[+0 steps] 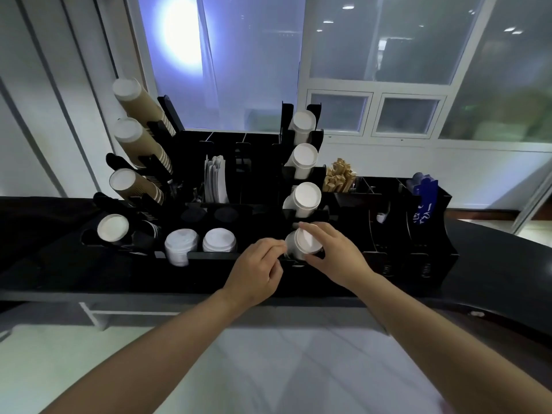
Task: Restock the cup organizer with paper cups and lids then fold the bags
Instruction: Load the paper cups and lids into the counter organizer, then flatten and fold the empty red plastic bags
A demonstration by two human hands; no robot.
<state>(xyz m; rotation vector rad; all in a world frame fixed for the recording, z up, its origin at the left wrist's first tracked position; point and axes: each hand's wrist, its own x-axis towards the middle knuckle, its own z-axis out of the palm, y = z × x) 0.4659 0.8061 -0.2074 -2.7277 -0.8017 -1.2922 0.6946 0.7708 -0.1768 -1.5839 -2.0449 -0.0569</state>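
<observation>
Our right hand (334, 255) cups the white cup stack (304, 243) at the organizer's (209, 255) lowest right slot, left hand (257, 270) curled pinching something unclear beside it; light, crushable paper, so grip the walls gently.

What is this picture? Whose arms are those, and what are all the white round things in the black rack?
The picture comes from a camera worn on a person's head, looking down, so those bare arms are the person's own. The black plastic cup organizer stands on a dark counter. The white circles are bottoms of stacked paper cups lying in its slots, brown ribbed stacks on the left, white stacks in the middle. Two piles of white plastic lids sit low down. The right hand grips the lowest white cup stack; the left hand pinches something beside it, too small to tell.
</observation>
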